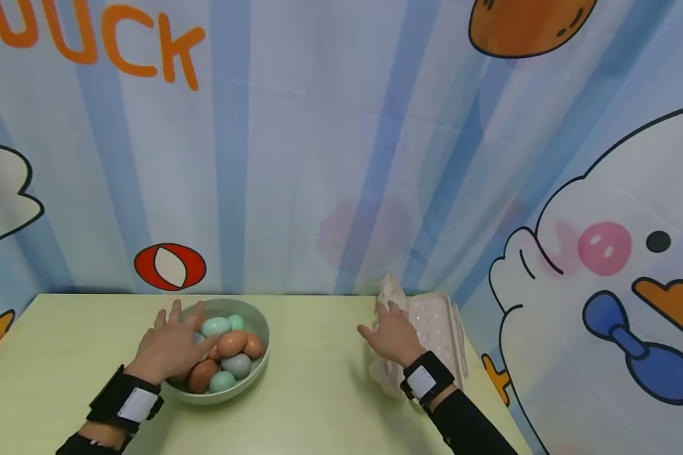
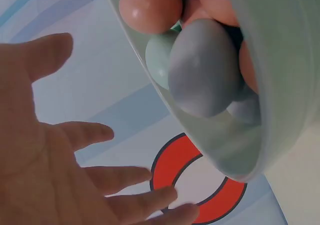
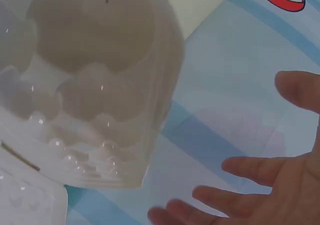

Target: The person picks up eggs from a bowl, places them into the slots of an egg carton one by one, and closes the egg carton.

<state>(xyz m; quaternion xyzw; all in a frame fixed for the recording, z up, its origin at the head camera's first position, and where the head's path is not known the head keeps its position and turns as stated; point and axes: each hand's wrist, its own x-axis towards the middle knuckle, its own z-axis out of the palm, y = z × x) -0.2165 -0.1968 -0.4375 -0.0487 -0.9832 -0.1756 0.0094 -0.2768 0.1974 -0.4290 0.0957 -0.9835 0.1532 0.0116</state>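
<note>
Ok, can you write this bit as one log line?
left grip: open, by bowl | right grip: open, by carton | eggs: in bowl | carton: open | held: nothing

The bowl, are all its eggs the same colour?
No, the bowl holds brown eggs, green eggs and a grey egg.

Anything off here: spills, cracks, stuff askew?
Nothing stands out. The eggs in view sit inside the bowl with no visible cracks, the bowl stands upright on the table, and the open carton shows no obvious damage.
</note>
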